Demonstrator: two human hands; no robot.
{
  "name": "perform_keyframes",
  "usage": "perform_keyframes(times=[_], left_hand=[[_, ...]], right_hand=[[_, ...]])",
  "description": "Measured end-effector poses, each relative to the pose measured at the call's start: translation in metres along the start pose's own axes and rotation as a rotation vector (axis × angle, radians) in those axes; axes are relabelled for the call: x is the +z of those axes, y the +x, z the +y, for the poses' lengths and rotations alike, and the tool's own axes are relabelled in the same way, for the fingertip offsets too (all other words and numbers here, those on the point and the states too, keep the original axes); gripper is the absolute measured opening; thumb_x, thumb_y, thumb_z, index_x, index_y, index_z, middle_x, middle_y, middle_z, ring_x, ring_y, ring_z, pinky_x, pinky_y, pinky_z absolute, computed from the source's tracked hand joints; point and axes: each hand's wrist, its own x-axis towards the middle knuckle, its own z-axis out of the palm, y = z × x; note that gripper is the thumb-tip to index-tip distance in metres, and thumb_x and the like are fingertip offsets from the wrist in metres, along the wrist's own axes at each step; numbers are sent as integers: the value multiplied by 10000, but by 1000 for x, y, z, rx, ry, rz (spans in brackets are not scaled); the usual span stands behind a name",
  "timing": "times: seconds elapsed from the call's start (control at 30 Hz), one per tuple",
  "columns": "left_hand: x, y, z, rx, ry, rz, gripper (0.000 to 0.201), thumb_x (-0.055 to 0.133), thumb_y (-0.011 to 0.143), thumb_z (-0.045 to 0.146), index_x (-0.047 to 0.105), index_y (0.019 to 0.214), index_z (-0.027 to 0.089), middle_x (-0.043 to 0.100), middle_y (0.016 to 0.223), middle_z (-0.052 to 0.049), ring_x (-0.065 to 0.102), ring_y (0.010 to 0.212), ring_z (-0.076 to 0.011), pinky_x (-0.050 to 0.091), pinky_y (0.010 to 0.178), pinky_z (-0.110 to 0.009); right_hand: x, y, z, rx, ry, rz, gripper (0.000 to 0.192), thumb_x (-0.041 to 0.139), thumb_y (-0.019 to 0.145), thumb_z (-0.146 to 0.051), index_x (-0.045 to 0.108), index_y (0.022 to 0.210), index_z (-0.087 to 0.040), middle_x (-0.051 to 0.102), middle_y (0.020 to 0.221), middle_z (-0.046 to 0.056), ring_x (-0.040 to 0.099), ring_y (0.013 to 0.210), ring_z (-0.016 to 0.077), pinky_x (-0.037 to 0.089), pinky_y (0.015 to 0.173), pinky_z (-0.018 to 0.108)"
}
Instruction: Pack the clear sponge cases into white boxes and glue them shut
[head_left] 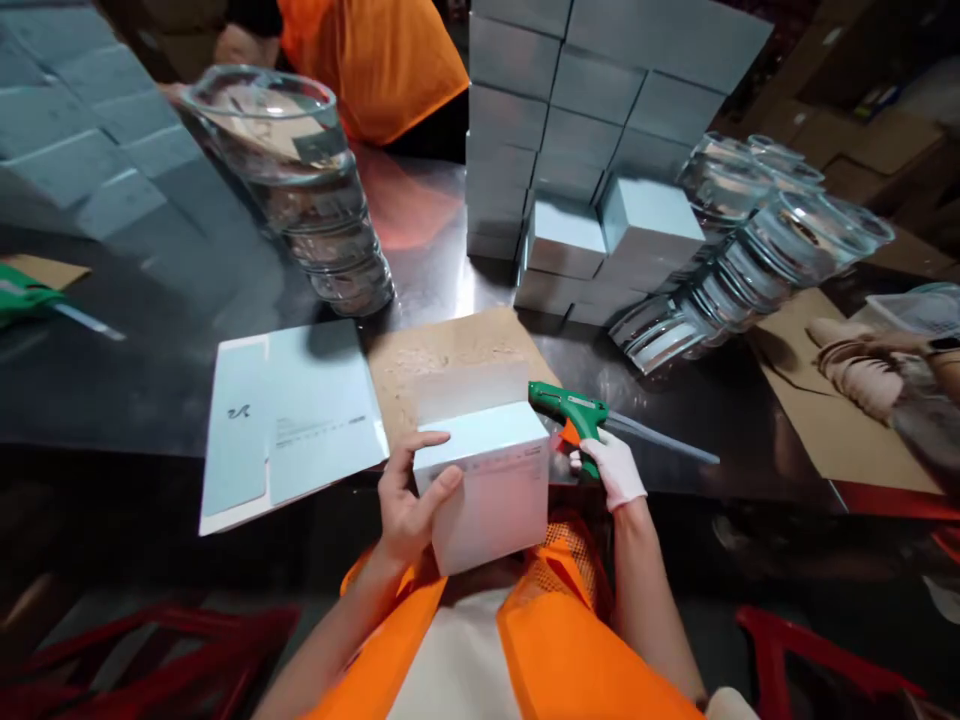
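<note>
Carton sits crosswise at the near edge of the table, gripped by the left hand. Just right of it, the gloved right hand holds a glue gun, barrel toward the raised flap.

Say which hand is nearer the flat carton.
Left. The left hand, gripping a white box, is just right of the flat carton; the right hand, holding the glue gun, is farther right.
</note>
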Motion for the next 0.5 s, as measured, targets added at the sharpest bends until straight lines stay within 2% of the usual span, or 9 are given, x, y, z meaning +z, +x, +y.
perform_keyframes(times=[0.1, 0.2, 0.23, 0.3, 0.37, 0.43, 0.5], left_hand=[[1, -6, 0, -308, -45, -44, 433, 819, 781, 536, 729, 1038, 200, 677, 807, -6, 621, 703, -170, 493, 637, -263], [6, -6, -2, -398, -39, -76, 441, 810, 773, 527, 721, 1046, 192, 663, 765, 5, 581, 646, -151, 461, 587, -247], [8, -5, -1, -389, -28, -86, 438, 807, 776, 522, 724, 1053, 193, 673, 789, 1, 587, 664, -152, 466, 601, -248], [10, -4, 1, -344, 19, -103, 421, 804, 789, 513, 737, 1060, 199, 691, 847, -12, 609, 721, -162, 478, 638, -252], [12, -3, 4, -274, 92, -117, 388, 797, 813, 503, 754, 1064, 209, 708, 906, -28, 641, 804, -185, 496, 685, -264], [14, -3, 8, -182, 158, -134, 344, 792, 839, 485, 767, 1063, 225, 720, 949, -38, 663, 870, -204, 515, 734, -281], [17, -4, 11, -87, 198, -156, 303, 792, 860, 460, 772, 1070, 242, 728, 984, -39, 676, 901, -209, 530, 787, -298]], right_hand=[[1, -13, 5, -70, 188, 60, 458, 728, 654, -462, 570, 1006, -215, 632, 657, -41, 601, 527, 145, 531, 522, 273], [-2, -30, -2, -208, 434, 172, 548, 840, 610, -418, 535, 1030, -245, 659, 744, -48, 609, 554, 124, 510, 505, 235], [-5, -36, -7, -227, 480, 126, 506, 863, 612, -420, 559, 972, -235, 654, 720, -43, 600, 550, 121, 503, 501, 231], [-13, -48, -15, -185, 459, -122, 388, 850, 656, -475, 603, 782, -204, 617, 625, -23, 554, 526, 116, 468, 481, 227], [-19, -62, -20, -118, 361, -347, 394, 799, 712, -517, 606, 624, -185, 571, 547, -6, 499, 503, 107, 422, 467, 228], [-21, -76, -18, -119, 277, -360, 376, 765, 760, -524, 664, 645, -181, 574, 537, -4, 490, 497, 113, 428, 480, 243], [-17, -88, -13, -209, 171, -285, 338, 744, 809, -528, 755, 824, -191, 622, 575, 0, 535, 506, 143, 476, 500, 273]])
